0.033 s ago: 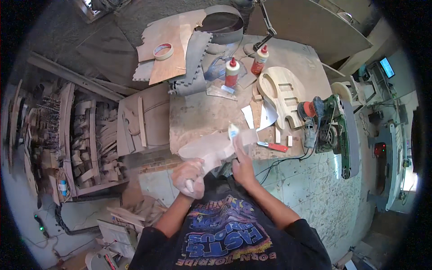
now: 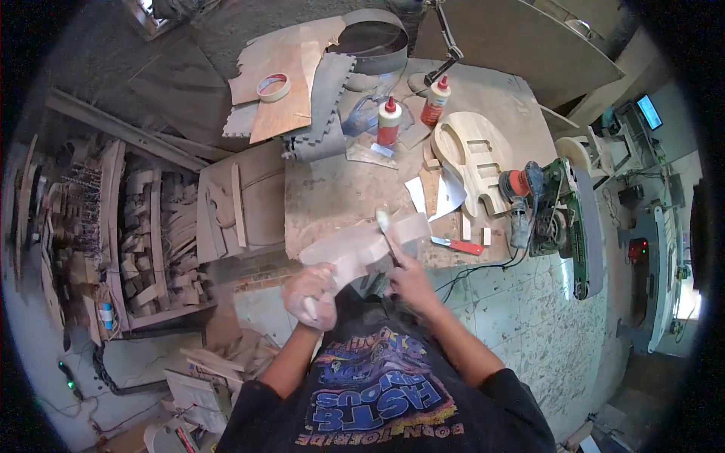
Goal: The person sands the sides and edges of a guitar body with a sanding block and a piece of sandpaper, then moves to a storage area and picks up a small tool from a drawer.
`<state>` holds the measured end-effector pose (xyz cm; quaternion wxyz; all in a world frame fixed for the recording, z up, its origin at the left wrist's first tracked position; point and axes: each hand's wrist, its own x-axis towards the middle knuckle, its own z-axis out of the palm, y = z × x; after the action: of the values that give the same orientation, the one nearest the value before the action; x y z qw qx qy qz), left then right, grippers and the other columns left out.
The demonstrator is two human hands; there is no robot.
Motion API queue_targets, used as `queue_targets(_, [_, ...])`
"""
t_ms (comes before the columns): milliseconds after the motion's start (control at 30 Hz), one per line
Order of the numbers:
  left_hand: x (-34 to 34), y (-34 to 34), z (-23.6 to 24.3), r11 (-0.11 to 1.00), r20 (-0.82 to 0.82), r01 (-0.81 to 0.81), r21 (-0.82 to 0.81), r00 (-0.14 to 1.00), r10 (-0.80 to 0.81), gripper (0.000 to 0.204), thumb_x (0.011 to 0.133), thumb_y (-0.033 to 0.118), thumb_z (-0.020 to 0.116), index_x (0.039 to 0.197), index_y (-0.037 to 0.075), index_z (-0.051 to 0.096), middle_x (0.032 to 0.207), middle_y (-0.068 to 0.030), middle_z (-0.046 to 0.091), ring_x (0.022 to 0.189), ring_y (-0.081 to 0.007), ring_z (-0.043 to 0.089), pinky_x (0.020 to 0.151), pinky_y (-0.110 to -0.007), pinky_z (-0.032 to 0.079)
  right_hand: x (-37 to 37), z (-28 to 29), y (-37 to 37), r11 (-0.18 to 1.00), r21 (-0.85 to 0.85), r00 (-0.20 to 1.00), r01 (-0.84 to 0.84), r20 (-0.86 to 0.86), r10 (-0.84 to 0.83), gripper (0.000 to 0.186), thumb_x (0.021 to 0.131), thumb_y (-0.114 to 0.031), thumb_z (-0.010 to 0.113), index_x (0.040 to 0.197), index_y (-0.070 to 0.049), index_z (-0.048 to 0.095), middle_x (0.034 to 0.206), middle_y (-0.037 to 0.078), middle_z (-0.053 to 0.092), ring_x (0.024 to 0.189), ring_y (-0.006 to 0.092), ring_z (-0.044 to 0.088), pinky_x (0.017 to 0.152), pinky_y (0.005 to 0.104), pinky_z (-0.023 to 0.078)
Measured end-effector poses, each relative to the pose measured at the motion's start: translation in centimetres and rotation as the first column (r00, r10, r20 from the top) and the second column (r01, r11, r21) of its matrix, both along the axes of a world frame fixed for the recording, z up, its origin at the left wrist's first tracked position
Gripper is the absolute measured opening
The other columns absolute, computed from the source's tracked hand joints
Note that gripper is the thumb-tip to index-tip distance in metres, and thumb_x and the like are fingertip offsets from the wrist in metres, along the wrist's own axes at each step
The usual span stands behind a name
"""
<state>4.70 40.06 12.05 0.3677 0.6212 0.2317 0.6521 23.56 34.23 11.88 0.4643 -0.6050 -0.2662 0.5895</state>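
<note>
At the front edge of the workbench lies a thick, pale, curved wooden piece (image 2: 351, 247). My left hand (image 2: 311, 296), whitish from dust or a glove, is closed at its near left edge. My right hand (image 2: 414, 287) is closed around the handle of a thin tool (image 2: 385, 226) with a pale tip. That tip is over the right part of the wooden piece; blur hides whether it is a brush. Right of my right hand, a red-handled cutter (image 2: 458, 246) lies beside small wood blocks (image 2: 485, 236).
A light guitar body (image 2: 479, 162) with cut-outs lies on the workbench (image 2: 332, 185). Behind are two red-capped glue bottles (image 2: 388, 122) and a tape roll (image 2: 273, 87). A sander (image 2: 518, 204) and green belt machine (image 2: 563, 219) stand right, with cables below. Wood offcuts (image 2: 166, 241) fill shelves left.
The tool in my right hand has shifted slightly left and tilted, its tip moving along the wooden piece. My left hand has moved slightly left and down.
</note>
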Motion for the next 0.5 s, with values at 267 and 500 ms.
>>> queue_targets(267, [0.8,3.5,0.7,0.935,-0.065,-0.338,-0.103,0.941,0.333,0.015,0.089,0.010,0.060,0.094,0.002,0.048,0.084,-0.0151,0.063,0.078,-0.0229,0.064,0.079,-0.039,0.054,8.1,0.4,4.5,0.909,0.253,0.880,0.330,0.266,-0.393,0.038,0.088,-0.014,0.062,0.122,0.001,0.057,0.080,0.002,0.057,0.062,0.0069,0.053,0.045,0.0230,0.044])
queue_targets(500, [5.0,4.4,-1.2,0.738,-0.079,-0.524,-0.425,0.834,0.546,0.054,0.085,0.001,0.071,0.127,-0.002,0.038,0.118,-0.0142,0.055,0.103,-0.0219,0.059,0.089,-0.034,0.050,5.6,-5.5,8.9,0.915,0.354,0.872,0.191,0.368,-0.324,0.041,0.084,-0.010,0.071,0.120,0.001,0.056,0.088,0.002,0.063,0.067,0.0085,0.056,0.049,0.0230,0.045])
